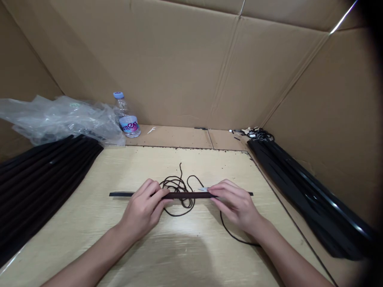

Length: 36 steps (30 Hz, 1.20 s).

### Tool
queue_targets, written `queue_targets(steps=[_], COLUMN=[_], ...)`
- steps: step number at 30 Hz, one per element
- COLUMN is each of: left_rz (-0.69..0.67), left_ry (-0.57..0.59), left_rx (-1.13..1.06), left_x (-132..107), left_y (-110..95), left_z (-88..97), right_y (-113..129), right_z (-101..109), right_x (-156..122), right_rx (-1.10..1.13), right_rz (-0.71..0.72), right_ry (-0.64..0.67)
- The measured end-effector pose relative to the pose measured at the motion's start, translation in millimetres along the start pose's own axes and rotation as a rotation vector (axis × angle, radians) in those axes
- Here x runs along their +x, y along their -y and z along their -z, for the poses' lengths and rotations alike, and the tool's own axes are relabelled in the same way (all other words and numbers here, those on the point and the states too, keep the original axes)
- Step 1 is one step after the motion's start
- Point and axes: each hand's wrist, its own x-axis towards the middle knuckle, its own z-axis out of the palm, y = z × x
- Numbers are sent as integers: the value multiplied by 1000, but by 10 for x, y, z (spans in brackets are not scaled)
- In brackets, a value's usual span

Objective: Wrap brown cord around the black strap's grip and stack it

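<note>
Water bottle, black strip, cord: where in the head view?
Water bottle [129, 126]: head view, on its label.
Black strip [119, 194]: head view, on its left end.
Cord [180, 169]: head view, on its upper tail.

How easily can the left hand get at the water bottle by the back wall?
Fairly easily once the left hand releases the dark strip; the way over the pale board to the water bottle looks free, the plastic bag lying only beside it.

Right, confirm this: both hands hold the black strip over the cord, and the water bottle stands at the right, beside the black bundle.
Wrong on one point: the head view shows the water bottle at the left, beside the plastic bag. The rest stands: the left hand and right hand hold the black strip over the cord.
</note>
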Motion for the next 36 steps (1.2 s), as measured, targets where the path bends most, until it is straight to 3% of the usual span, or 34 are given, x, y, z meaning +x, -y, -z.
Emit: queue_targets(steps=[5, 15, 36], left_rz=[10, 56, -27], left_ry=[-12, 55, 42], left_rx=[-5, -33, -9], left_x=[2, -1, -2], left_y=[-3, 31, -88], left_z=[2, -21, -18], right_y=[1, -51, 58], right_z=[9, 1, -123], right_x=[1, 6, -24], right_rx=[-25, 11, -20], right_rz=[11, -127, -66], right_ry=[14, 17, -27])
